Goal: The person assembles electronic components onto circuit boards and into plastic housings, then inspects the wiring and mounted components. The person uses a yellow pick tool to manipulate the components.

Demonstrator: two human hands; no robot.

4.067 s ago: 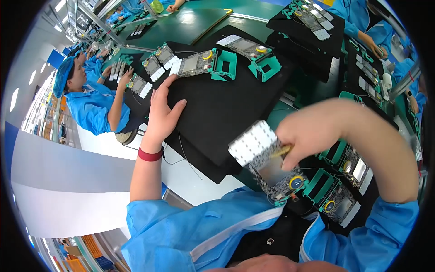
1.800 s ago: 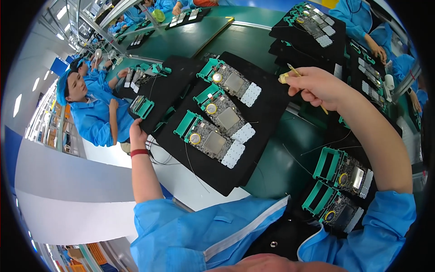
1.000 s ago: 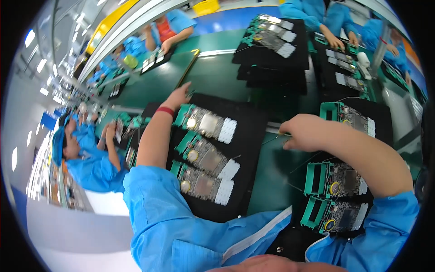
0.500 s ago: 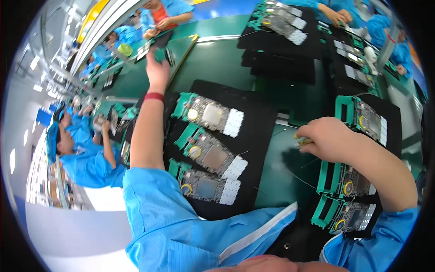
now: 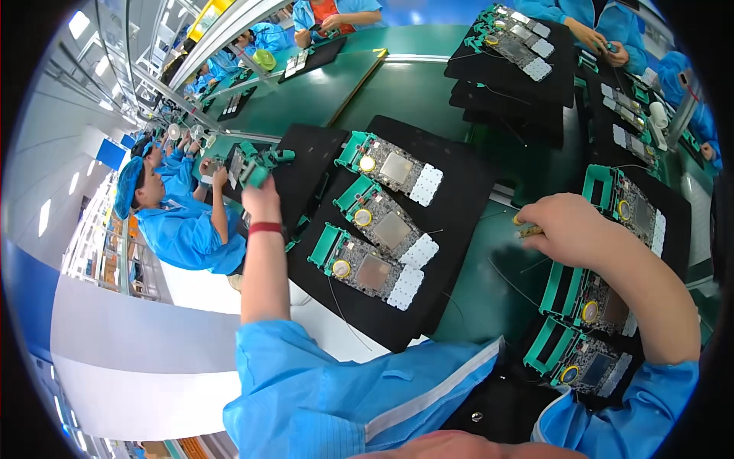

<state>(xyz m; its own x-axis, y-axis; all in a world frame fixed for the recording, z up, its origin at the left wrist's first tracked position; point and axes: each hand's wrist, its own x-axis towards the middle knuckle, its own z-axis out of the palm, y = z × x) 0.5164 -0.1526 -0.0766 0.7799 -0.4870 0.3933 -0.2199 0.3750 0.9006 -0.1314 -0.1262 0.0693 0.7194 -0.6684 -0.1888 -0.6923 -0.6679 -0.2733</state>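
Observation:
My left hand [image 5: 261, 202], with a red band at the wrist, reaches far left. Its fingers close on a green-framed circuit board [image 5: 255, 176], partly hidden and blurred, over a black mat [image 5: 312, 143]. My right hand [image 5: 562, 226] pinches a small brass-yellow piece [image 5: 527, 229] above the green bench; I cannot make out its kind. Between my arms, a circuit board [image 5: 396, 167], a second board [image 5: 386, 227] and a third board [image 5: 371, 271] lie on a black mat [image 5: 451, 172], each with a green frame and white end. More such boards [image 5: 592, 363] lie under and beside my right forearm.
A stack of black mats [image 5: 505, 115] bearing boards stands at the far side. A yellowish bar [image 5: 359, 86] crosses the green bench [image 5: 413, 88]. Co-workers in blue sit at left [image 5: 180, 229] and across the bench [image 5: 589, 30]. A thin wire [image 5: 348, 317] trails off the near mat.
My left hand has swung from the far bench nearer and to the left, carrying the green-framed board. My right hand keeps its pinch in nearly the same place. The view has turned leftward.

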